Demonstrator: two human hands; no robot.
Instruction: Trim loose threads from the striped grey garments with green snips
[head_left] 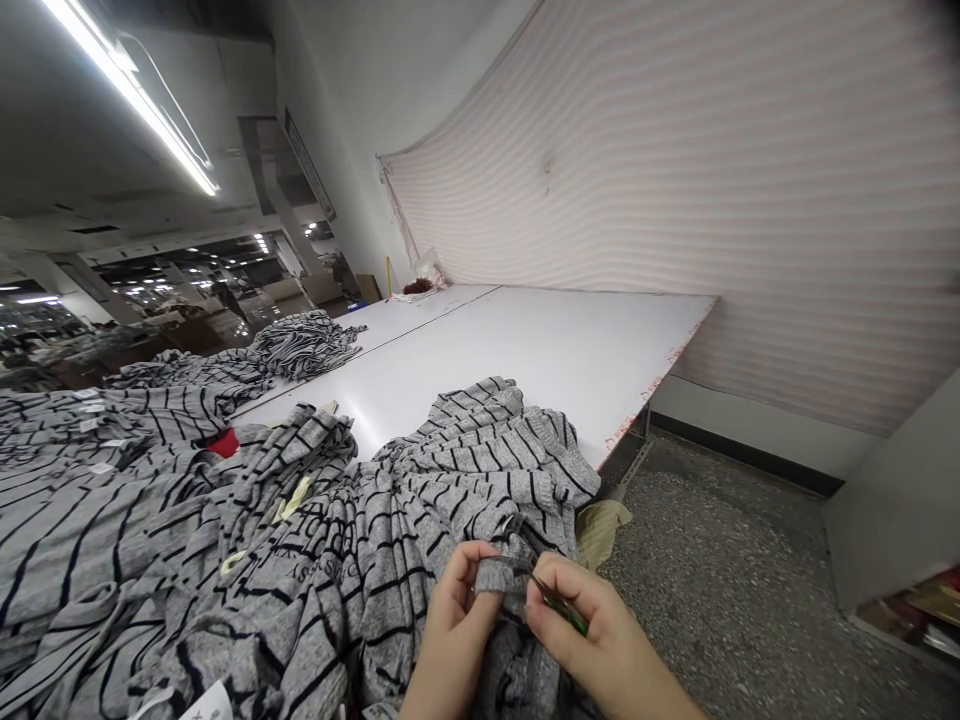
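- Left hand (451, 630): the folded edge of a grey striped knit garment (499, 575) is pinched by the fingers (471, 570).
- Right hand (604, 630): a slim green-handled tool (562, 606) is gripped closely by the fingers (551, 585), just beside the folded edge.
- Below and left: further striped garments (180, 540) are heaped on the white counter (525, 360).
- Right: a speckled floor (705, 590) is seen.
- Far: a smaller striped heap (306, 345) is laid on the counter.

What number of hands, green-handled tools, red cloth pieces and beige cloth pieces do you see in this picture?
Hands: 2, left hand and right hand
Green-handled tool: 1
Red cloth piece: 1
Beige cloth piece: 1
Total: 5
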